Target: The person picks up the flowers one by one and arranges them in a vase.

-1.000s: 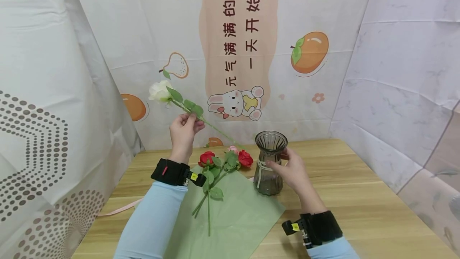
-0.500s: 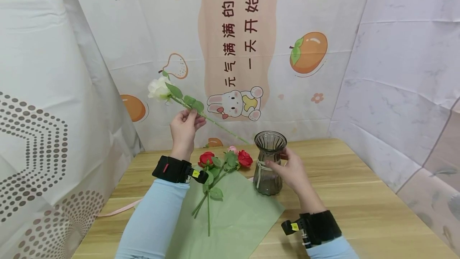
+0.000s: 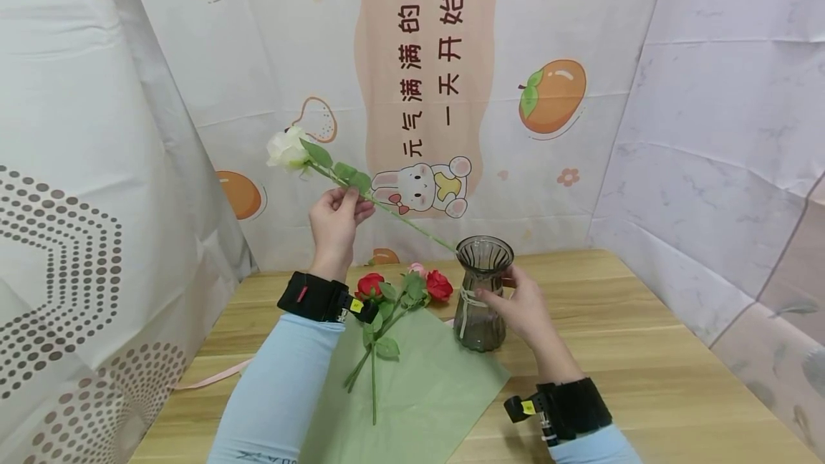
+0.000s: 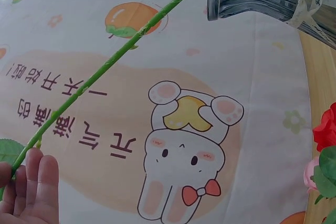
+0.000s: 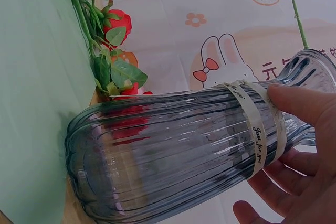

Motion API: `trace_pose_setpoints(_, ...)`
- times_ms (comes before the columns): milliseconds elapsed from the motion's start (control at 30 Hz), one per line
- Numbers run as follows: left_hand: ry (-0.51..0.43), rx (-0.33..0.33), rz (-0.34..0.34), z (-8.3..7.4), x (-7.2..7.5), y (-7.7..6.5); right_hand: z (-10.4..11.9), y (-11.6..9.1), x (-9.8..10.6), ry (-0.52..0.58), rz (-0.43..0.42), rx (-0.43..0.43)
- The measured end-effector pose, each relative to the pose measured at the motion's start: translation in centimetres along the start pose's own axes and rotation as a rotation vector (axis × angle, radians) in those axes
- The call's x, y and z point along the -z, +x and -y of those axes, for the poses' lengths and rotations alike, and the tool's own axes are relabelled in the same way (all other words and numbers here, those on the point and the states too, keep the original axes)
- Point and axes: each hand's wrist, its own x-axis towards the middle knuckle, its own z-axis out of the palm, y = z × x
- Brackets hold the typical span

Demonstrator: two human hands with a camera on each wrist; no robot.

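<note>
My left hand (image 3: 334,229) pinches the stem of a white rose (image 3: 288,148) between thumb and fingers, above the table. The bloom points up and left, while the bare green stem (image 4: 100,71) slants down to the right. Its cut end lies close to the rim of a grey ribbed glass vase (image 3: 478,329), outside the mouth in the left wrist view. My right hand (image 3: 525,308) grips that vase round its narrow neck, where a printed ribbon (image 5: 257,137) is tied. The vase stands upright; some right fingers are hidden behind it in the head view.
Two red roses (image 3: 440,285) and a pink rose (image 3: 417,268) lie left of the vase, their stems crossing over green wrapping paper (image 3: 412,392). A pink ribbon (image 3: 215,377) lies at the table's left. Printed cloth (image 3: 548,185) hangs behind the wooden table (image 3: 644,349).
My left hand has moved slightly right and up with the white rose, bringing the stem end to the vase rim. The right hand and vase have stayed in place.
</note>
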Motion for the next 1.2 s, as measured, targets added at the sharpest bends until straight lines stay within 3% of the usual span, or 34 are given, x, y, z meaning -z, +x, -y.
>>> trace_pose_setpoints(900, 0.102, -0.074, 0.078, 0.1, -2.8, -1.1, -0.2, -0.2, -0.1, -0.003, -0.006, 0.016)
trace_pose_setpoints(1200, 0.146, -0.113, 0.161, 0.7, -3.5, -1.2, -0.1, -0.1, 0.0, -0.005, -0.004, 0.004)
